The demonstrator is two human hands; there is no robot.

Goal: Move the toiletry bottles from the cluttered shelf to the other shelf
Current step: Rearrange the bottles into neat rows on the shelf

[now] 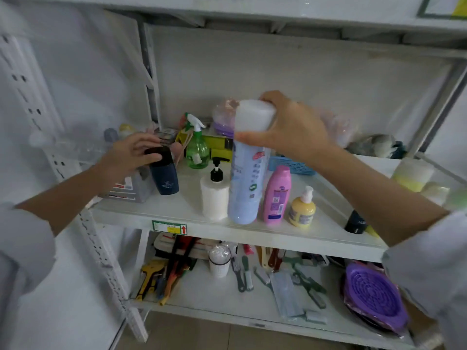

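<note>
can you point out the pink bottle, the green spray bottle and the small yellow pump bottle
pink bottle (277, 195): head view, middle of its body, on the label.
green spray bottle (197, 150): head view, on its clear green body below the trigger.
small yellow pump bottle (302, 209): head view, on its rounded yellow body.

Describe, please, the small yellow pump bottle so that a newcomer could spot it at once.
Look at the middle shelf, along the row of bottles near its front edge. Right of the pink bottle stands the yellow pump bottle. It is the shortest and roundest in that row, with a white pump on top.
</note>
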